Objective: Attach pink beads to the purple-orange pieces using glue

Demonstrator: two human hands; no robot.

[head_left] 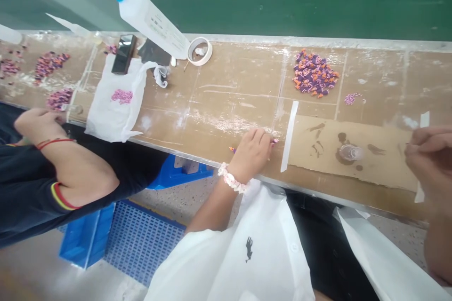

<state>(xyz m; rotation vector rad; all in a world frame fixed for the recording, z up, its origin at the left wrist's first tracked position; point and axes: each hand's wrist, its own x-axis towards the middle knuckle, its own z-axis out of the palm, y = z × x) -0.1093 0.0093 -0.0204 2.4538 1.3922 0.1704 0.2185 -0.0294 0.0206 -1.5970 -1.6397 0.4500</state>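
My left hand (252, 153), a pale scrunchie (232, 179) around its wrist, rests on the table with its fingers curled closed. A small pink and purple piece (274, 141) pokes out at its fingertips. Beside the wrist side of that hand lies a small orange and purple piece (232, 149). At the right edge, my right hand (432, 162) is raised over the end of a brown cardboard sheet (384, 150), fingers pinched together; what they hold, if anything, cannot be made out. On the cardboard stands a small clear cup (349, 152) among dark wet stains.
Beyond the cardboard lie a heap of purple and orange pieces (314, 73) and a few tiny pink ones (352, 99). To the left are a tape roll (200, 51), a large white bottle (151, 21), a phone (124, 54), a white cloth (102, 103) and a co-worker's arm (79, 164).
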